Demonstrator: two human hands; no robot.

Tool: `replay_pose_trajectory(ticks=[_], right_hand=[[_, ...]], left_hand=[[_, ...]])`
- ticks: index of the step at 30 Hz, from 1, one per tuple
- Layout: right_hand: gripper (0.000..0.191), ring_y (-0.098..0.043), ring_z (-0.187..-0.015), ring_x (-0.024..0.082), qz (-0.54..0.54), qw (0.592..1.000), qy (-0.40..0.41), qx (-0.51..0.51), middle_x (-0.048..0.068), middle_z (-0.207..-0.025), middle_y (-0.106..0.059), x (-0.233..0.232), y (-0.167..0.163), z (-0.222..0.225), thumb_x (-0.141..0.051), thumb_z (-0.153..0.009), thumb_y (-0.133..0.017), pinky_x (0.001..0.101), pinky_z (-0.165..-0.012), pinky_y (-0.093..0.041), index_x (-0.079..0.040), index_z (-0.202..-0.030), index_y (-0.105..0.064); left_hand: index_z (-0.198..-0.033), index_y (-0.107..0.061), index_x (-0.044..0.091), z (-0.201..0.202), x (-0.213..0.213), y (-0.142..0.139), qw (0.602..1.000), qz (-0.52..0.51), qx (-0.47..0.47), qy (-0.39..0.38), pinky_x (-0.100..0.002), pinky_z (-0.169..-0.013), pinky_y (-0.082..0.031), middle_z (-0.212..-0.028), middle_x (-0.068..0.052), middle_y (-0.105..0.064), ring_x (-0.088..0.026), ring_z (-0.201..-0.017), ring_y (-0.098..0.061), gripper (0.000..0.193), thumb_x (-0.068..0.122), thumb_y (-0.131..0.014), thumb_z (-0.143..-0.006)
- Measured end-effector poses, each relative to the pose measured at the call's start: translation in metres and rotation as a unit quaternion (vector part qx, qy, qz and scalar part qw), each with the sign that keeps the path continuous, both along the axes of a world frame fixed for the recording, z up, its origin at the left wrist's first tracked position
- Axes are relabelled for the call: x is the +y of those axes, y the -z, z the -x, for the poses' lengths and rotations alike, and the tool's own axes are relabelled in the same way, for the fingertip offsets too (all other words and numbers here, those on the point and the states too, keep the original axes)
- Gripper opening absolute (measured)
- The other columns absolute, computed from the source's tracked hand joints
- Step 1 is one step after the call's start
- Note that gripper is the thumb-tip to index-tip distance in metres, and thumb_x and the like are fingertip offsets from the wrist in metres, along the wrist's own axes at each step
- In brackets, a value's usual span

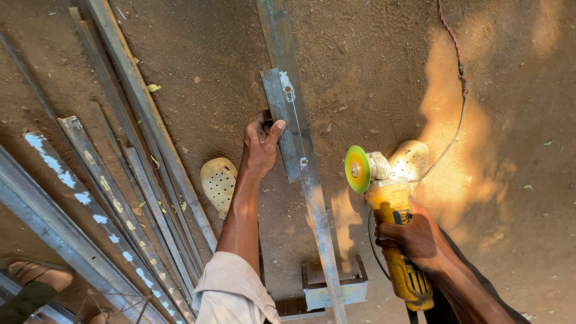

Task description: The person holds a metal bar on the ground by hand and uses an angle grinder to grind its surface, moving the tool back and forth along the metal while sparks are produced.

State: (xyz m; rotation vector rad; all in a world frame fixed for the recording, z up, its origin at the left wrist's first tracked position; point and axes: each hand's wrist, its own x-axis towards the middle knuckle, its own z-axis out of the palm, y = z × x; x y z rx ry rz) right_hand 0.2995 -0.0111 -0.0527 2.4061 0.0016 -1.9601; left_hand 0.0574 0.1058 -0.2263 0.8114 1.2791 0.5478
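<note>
My left hand [260, 143] grips a short flat steel piece [281, 123], held against a long steel bar [303, 150] that runs from the top of the view down to a small metal stand [354, 291]. My right hand [417, 237] holds a yellow angle grinder [393, 231] by its body. The grinder's green disc [356, 169] hangs just right of the long bar, apart from it. Its cord [459, 96] trails up over the dirt ground.
Several long steel bars and angle pieces [129, 174] lie on the dirt at the left. Two pale perforated clogs [219, 183] [411, 159] rest on the ground either side of the bar. Another person's sandalled foot [36, 276] shows at the lower left.
</note>
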Motion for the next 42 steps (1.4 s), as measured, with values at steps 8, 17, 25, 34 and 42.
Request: replay_pose_trajectory(ticks=[8, 17, 25, 34, 42], right_hand=[[0.031, -0.06, -0.058, 0.021, -0.012, 0.999, 0.043, 0.024, 0.011, -0.072, -0.06, -0.012, 0.009, -0.005, 0.003, -0.072, -0.067, 0.0352, -0.051, -0.049, -0.004, -0.101, -0.058], [0.031, -0.056, -0.054, 0.019, -0.018, 0.999, 0.038, 0.029, 0.01, -0.07, -0.059, -0.015, 0.011, 0.0, 0.004, -0.072, -0.067, 0.0343, -0.047, -0.045, -0.003, -0.1, -0.058], [0.028, -0.056, -0.053, 0.019, -0.002, 1.0, 0.003, 0.022, 0.011, -0.067, -0.062, -0.003, 0.004, 0.004, -0.001, -0.075, -0.07, 0.0349, -0.047, -0.046, -0.004, -0.099, -0.057], [0.03, -0.057, -0.055, 0.021, -0.005, 1.0, -0.027, -0.007, 0.013, -0.07, -0.063, -0.006, 0.007, 0.006, -0.001, -0.073, -0.072, 0.0359, -0.05, -0.047, 0.0, -0.099, -0.057], [0.035, -0.065, -0.061, 0.023, -0.028, 1.0, 0.002, 0.0, 0.013, -0.075, -0.065, -0.015, 0.009, -0.001, 0.003, -0.069, -0.071, 0.0364, -0.055, -0.055, 0.0, -0.101, -0.057]], left_hand=[[-0.116, -0.069, 0.001, -0.002, -0.002, 0.0, 0.999, -0.02, 0.043, 0.012, -0.042, -0.08, -0.061, -0.096, -0.014, -0.075, -0.022, -0.085, -0.07, 0.049, 0.046, -0.063, -0.098], [-0.119, -0.067, 0.0, -0.004, -0.005, 0.002, 0.999, -0.033, 0.028, -0.008, -0.039, -0.082, -0.061, -0.099, -0.014, -0.075, -0.022, -0.09, -0.072, 0.052, 0.048, -0.061, -0.1], [-0.122, -0.067, 0.002, -0.007, -0.005, 0.0, 0.999, -0.037, 0.031, -0.014, -0.038, -0.084, -0.061, -0.1, -0.012, -0.075, -0.02, -0.093, -0.072, 0.055, 0.052, -0.06, -0.1], [-0.122, -0.066, 0.001, -0.005, -0.004, -0.003, 0.999, -0.018, 0.03, -0.016, -0.037, -0.082, -0.06, -0.099, -0.012, -0.075, -0.02, -0.091, -0.073, 0.056, 0.051, -0.062, -0.098], [-0.122, -0.065, 0.0, -0.005, -0.003, -0.006, 0.999, -0.02, -0.015, -0.037, -0.037, -0.082, -0.059, -0.1, -0.013, -0.074, -0.02, -0.092, -0.071, 0.053, 0.048, -0.063, -0.099]])
